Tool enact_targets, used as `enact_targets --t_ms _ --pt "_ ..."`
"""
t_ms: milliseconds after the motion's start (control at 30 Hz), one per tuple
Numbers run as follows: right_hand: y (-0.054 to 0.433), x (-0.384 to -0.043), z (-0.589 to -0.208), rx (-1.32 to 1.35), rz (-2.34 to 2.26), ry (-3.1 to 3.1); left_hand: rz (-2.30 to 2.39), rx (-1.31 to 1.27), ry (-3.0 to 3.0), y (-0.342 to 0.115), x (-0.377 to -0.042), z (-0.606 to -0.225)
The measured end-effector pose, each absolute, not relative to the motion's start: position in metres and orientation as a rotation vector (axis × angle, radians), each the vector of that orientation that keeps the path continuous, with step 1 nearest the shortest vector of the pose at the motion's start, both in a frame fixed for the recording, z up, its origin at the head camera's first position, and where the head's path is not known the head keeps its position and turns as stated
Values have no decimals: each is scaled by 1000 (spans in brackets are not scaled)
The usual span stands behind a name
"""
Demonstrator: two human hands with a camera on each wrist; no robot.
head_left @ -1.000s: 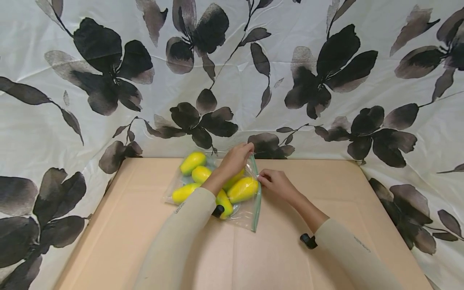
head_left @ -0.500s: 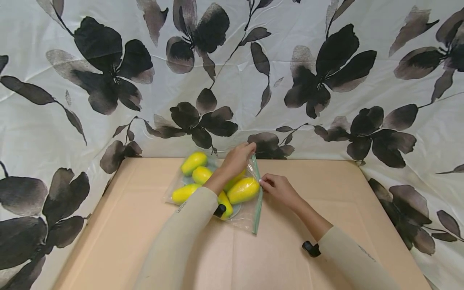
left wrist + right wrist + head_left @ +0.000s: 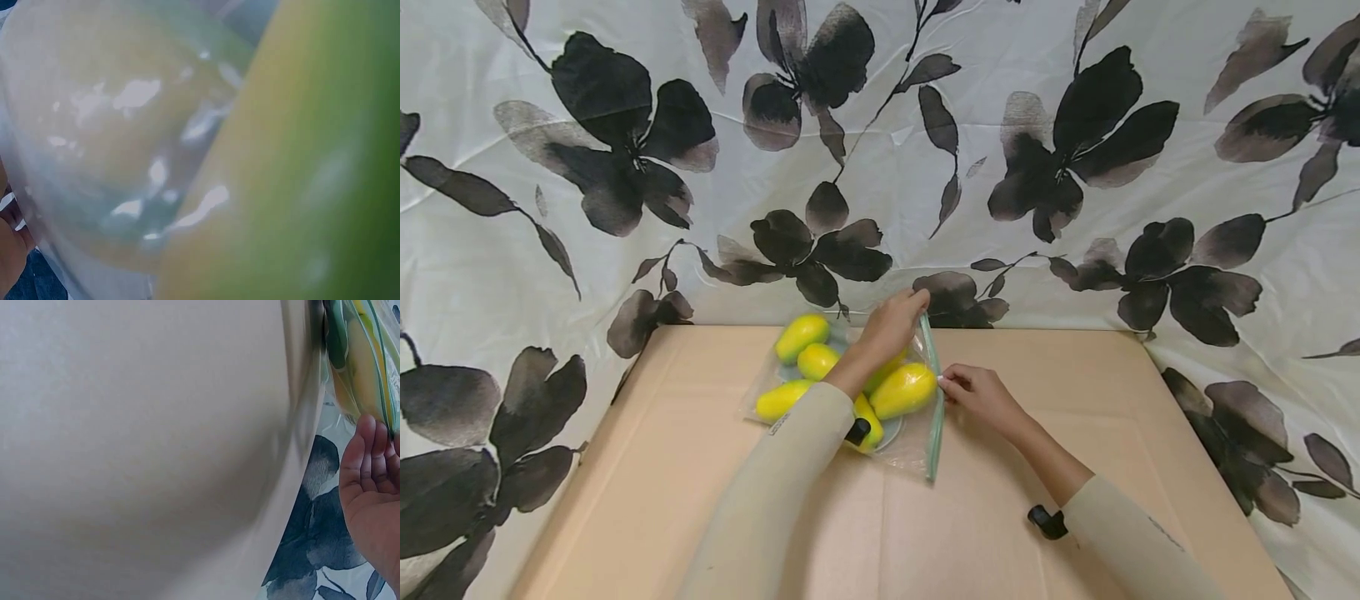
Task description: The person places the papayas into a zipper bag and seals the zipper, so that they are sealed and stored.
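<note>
A clear zip bag (image 3: 906, 460) lies on the board with several yellow mango-like fruits (image 3: 904, 392) inside. Its green zip strip (image 3: 936, 437) faces right. My left hand (image 3: 891, 325) reaches over the bag and pinches the strip's far end. Halfway along the strip, my right hand (image 3: 983, 393) pinches a small white piece (image 3: 941, 380) between thumb and fingertips. The right wrist view shows that hand's curled fingers (image 3: 375, 447) right at the bag's edge. Close-up fruits (image 3: 325, 156) fill the left wrist view, with part of a hand at its left edge.
A beige cardboard board (image 3: 715, 500) forms the work surface. Behind and around it hangs or lies white cloth (image 3: 955, 250) with dark flowers. A black wrist camera (image 3: 1047, 522) sits below the right sleeve.
My right hand has slid slightly toward me along the zip strip, with the white piece at its fingertips. The left hand has stayed nearly in place at the far end.
</note>
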State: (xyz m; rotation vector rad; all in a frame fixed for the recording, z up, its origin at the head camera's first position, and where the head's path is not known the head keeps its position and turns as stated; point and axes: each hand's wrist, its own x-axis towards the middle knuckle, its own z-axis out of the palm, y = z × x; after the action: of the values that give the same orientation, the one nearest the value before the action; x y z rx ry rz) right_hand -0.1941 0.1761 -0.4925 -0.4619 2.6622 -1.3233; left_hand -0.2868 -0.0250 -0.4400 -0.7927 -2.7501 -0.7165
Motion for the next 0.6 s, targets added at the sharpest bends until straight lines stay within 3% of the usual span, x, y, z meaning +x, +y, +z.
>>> enact_targets --t_ms 600 --pt "186 -173 -499 -568 -1194 2565 -749 -672 -2747 -32 -295 -435"
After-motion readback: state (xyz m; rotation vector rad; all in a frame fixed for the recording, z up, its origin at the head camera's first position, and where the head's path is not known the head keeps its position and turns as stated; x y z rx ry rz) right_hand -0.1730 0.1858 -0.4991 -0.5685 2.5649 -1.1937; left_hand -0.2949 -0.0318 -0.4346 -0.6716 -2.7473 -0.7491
